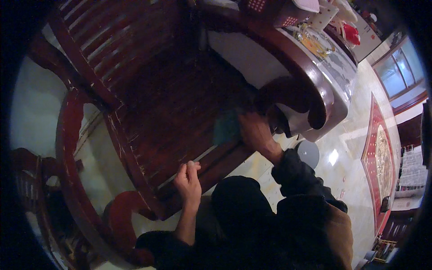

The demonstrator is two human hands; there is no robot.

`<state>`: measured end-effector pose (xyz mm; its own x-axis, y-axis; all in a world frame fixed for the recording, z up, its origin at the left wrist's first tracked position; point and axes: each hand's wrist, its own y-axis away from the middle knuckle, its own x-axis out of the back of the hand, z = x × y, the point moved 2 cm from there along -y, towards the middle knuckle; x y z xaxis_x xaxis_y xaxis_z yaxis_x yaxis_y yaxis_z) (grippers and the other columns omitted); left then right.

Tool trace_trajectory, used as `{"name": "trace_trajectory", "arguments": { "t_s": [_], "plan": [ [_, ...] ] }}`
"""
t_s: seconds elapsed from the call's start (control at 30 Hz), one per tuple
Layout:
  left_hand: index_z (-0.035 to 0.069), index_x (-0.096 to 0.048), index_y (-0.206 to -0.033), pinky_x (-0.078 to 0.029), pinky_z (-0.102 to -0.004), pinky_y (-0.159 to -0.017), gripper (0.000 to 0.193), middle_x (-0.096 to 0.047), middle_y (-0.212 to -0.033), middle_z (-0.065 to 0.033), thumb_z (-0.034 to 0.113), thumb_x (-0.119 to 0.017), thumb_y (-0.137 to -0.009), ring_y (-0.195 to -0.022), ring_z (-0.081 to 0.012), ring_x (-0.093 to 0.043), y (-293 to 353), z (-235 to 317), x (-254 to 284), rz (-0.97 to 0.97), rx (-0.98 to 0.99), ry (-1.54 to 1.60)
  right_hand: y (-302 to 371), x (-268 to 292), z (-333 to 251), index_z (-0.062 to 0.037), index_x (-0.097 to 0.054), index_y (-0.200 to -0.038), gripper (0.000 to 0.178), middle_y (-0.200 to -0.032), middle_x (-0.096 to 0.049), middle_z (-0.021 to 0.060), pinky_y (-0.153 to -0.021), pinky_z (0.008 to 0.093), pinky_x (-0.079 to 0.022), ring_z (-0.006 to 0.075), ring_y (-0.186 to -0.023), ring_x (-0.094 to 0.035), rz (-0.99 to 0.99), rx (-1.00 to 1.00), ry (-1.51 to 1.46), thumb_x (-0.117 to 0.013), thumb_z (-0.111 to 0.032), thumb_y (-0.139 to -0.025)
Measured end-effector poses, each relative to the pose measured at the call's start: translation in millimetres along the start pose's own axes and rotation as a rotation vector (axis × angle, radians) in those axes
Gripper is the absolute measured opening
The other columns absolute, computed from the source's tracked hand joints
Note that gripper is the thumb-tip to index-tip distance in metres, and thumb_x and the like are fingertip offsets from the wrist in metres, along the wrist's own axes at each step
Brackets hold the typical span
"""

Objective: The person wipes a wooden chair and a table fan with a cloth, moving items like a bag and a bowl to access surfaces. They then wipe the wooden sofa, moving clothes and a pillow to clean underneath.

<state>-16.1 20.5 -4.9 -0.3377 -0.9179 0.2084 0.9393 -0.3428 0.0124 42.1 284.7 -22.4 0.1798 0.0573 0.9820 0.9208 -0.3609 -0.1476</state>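
- Head view, looking down: the person's right hand [257, 130] has its grip closed on a blue-green cloth [226, 128]; blur hides the separate fingers.
- The cloth lies on the dark wooden seat [166, 103] of a large chair, near its front right corner, just behind the front rail [220, 166].
- Wiping the seat seems to be the step in hand. The next stroke would likely call for the cloth pressed flat along the slats, with care at the narrow gap beside the rail, where an edge could catch.
- The right forearm, in a dark sleeve [294, 173], slants up and leftward from the lower right, wrist low and hand reaching in over the seat's edge.
- The left hand [188, 182] is raised by the front rail, well apart from the cloth. Its fingers are loosely curled, tips drawn together, with nothing visible in them; whether it touches the wood cannot be told. Its bare forearm rises nearly upright.
- Around the seat stand a slatted backrest [103, 40] at upper left and curved armrests on both sides.
- Beyond the right armrest [292, 51], a table [344, 83] carries glassware [315, 42] and a basket [281, 15].
- Farther right, a red-bordered rug [375, 135] lies on the pale, shiny floor [333, 175].
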Motion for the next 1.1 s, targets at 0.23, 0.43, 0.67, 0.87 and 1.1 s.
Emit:
{"name": "trace_trajectory", "arguments": {
  "t_s": [0.23,0.43,0.67,0.87,1.1],
  "plan": [
    [-0.004,-0.066,-0.086,-0.051,-0.0330,-0.079,0.031,-0.072,-0.088,-0.0132,0.019,-0.051,-0.100,-0.084,-0.0209,-0.067,-2,-1,14,0.042,0.032,-0.005,-58,42,-6,-0.0089,-0.059,-0.117,0.042,-0.120,-0.058,0.0171,-0.089,0.0528,-0.047,0.0363,-0.113,-0.054,0.134,0.098,0.010,-0.066,-0.020,-0.078],
    [-0.005,-0.067,-0.088,-0.051,-0.0338,-0.079,0.034,-0.073,-0.088,-0.0134,0.022,-0.050,-0.100,-0.083,-0.0218,-0.068,0,8,-2,-0.042,0.013,-0.070,-104,-32,-18,-0.0080,-0.061,-0.114,0.032,-0.120,-0.060,0.0176,-0.093,0.0571,-0.043,0.0349,-0.113,-0.056,0.204,0.011,0.011,-0.061,-0.022,-0.085],
    [-0.005,-0.067,-0.087,-0.051,-0.0312,-0.076,0.030,-0.071,-0.080,-0.0119,0.019,-0.053,-0.098,-0.077,-0.0178,-0.066,-7,9,-4,-0.030,0.022,0.047,-30,51,-23,-0.0068,-0.063,-0.116,0.032,-0.107,-0.063,0.0209,-0.085,0.0463,-0.051,0.0367,-0.102,-0.062,-0.302,0.102,-0.289,-0.063,-0.020,-0.087],
    [-0.002,-0.067,-0.085,-0.050,-0.0310,-0.075,0.028,-0.070,-0.080,-0.0104,0.019,-0.055,-0.097,-0.077,-0.0172,-0.065,-11,6,-15,-0.051,0.100,0.100,49,192,-2,-0.0064,-0.063,-0.116,0.049,-0.113,-0.062,0.0165,-0.090,0.0435,-0.046,0.0343,-0.104,-0.059,0.909,0.021,-0.017,-0.077,-0.007,-0.069],
    [-0.001,-0.068,-0.090,-0.050,-0.0348,-0.078,0.032,-0.071,-0.084,-0.0122,0.027,-0.056,-0.098,-0.081,-0.0233,-0.067,-32,35,-39,-0.134,-0.018,0.011,-39,231,28,-0.0099,-0.051,-0.134,0.055,-0.132,-0.055,0.0153,-0.104,0.0472,-0.037,0.0364,-0.125,-0.050,0.452,0.088,0.053,-0.067,-0.018,-0.083]
  ]
}}
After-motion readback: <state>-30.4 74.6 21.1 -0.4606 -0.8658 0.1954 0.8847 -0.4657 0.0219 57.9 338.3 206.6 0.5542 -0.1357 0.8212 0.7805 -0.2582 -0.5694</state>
